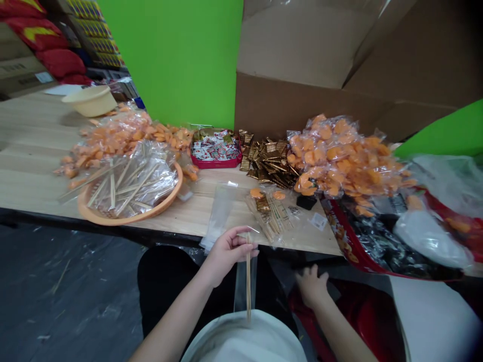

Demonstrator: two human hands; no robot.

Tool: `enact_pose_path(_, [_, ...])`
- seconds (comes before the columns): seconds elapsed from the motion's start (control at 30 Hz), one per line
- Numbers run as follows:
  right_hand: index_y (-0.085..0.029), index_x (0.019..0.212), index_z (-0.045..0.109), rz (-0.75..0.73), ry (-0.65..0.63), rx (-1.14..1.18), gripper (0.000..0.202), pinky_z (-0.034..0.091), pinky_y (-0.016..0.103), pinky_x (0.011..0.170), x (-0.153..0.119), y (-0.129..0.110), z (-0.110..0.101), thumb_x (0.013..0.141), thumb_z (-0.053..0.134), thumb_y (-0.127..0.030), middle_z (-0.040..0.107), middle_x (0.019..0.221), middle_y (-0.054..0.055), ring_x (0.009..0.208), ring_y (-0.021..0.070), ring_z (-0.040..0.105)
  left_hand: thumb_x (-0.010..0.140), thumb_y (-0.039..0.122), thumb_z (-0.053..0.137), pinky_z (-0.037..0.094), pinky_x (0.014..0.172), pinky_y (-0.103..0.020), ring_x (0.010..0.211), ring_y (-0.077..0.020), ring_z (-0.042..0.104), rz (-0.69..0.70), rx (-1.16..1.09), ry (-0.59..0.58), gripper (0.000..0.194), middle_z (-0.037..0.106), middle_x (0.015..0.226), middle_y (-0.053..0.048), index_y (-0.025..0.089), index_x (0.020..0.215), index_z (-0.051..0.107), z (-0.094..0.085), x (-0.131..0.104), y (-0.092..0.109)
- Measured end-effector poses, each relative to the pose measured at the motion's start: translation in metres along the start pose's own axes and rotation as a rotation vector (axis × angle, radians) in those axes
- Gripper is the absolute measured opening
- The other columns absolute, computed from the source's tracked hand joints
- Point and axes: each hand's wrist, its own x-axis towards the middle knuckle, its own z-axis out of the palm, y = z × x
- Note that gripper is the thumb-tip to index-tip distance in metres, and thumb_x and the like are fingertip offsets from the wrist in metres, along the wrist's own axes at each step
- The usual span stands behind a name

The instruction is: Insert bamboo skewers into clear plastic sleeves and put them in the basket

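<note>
My left hand (231,251) pinches a clear plastic sleeve with thin wooden sticks (248,281) hanging upright in it, over my lap. To the right, slightly blurred, my right hand (312,285) has its fingers spread and holds nothing, below the table edge and above a dark red object (370,311). On the table in front lie flat clear sleeves (221,208) and a group of filled stick packets (273,213). Gold sachets (269,158) are piled behind them. A pink tray (216,162) holds small white-and-red packets.
An orange basket (173,193) of bagged sticks stands at the left. Orange wrapped pieces (339,156) are heaped at the right, more behind the basket. A red tray (347,246) of dark packets sits at the right edge. A white container (199,347) is close to my body.
</note>
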Motion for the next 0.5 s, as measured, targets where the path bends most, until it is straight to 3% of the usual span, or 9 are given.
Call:
enact_pose_path(0.07, [-0.013,0.081,0.071,-0.067,0.109,-0.044,0.018,0.042,0.049,0.085,-0.003,-0.002,0.003,0.073,0.058,-0.022,0.065,0.095,0.020,0.100,0.0307,0.057,0.068,0.022,0.072,0.052,0.082,-0.041,0.086,-0.0217,0.065,0.011,-0.015,-0.002,0.052,0.065,0.082,-0.003,0.018,0.116,0.052,0.003,0.000,0.000])
enact_pose_path(0.13, [-0.016,0.092,0.069,-0.211,0.186,0.021,0.023,0.041,0.048,0.090,-0.006,-0.022,0.002,0.076,0.056,-0.027,0.063,0.101,0.017,0.102,0.0295,0.055,0.068,0.021,0.072,0.051,0.083,-0.042,0.089,-0.0214,0.064,0.015,-0.019,-0.017,0.055,0.063,0.081,-0.002,0.021,0.119,0.050,0.008,0.000,-0.001])
enact_pose_path(0.2, [-0.021,0.103,0.063,-0.324,0.155,0.261,0.028,0.049,0.037,0.078,-0.007,-0.054,-0.001,0.082,0.049,-0.035,0.062,0.097,0.011,0.090,0.0228,0.059,0.069,0.021,0.071,0.051,0.084,-0.042,0.088,-0.0200,0.063,0.015,-0.012,-0.046,0.057,0.061,0.078,0.000,0.023,0.122,0.049,0.013,0.000,-0.003])
enact_pose_path(0.23, [-0.022,0.106,0.059,-0.320,0.088,0.432,0.030,0.051,0.031,0.064,-0.007,-0.070,-0.003,0.083,0.048,-0.039,0.062,0.091,0.008,0.079,0.0192,0.060,0.070,0.021,0.071,0.051,0.084,-0.042,0.085,-0.0190,0.064,0.015,-0.002,-0.062,0.057,0.061,0.077,0.001,0.023,0.123,0.049,0.015,0.000,-0.003])
enact_pose_path(0.33, [-0.020,0.091,0.057,-0.266,-0.029,0.723,0.024,0.040,0.020,0.043,-0.004,-0.110,-0.005,0.079,0.055,-0.041,0.056,0.070,0.000,0.057,0.0114,0.052,0.071,0.025,0.070,0.051,0.082,-0.041,0.081,-0.0175,0.064,0.007,0.030,-0.091,0.057,0.062,0.079,0.001,0.025,0.124,0.049,0.018,-0.003,-0.002])
enact_pose_path(0.4, [-0.020,0.083,0.056,-0.272,-0.026,0.766,0.018,0.037,0.019,0.043,-0.002,-0.123,-0.004,0.077,0.058,-0.037,0.053,0.066,-0.002,0.053,0.0093,0.048,0.074,0.030,0.066,0.051,0.081,-0.038,0.081,-0.0176,0.063,0.007,0.075,-0.072,0.046,0.063,0.083,-0.002,0.022,0.117,0.056,0.017,-0.005,0.000])
enact_pose_path(0.5, [-0.022,0.091,0.058,-0.374,0.037,0.746,0.016,0.040,0.022,0.051,0.000,-0.125,-0.002,0.077,0.055,-0.028,0.053,0.069,-0.001,0.058,0.0102,0.049,0.076,0.035,0.062,0.051,0.077,-0.031,0.077,-0.0161,0.062,0.086,0.195,0.020,0.028,0.065,0.083,-0.004,0.016,0.096,0.067,0.013,-0.005,0.001])
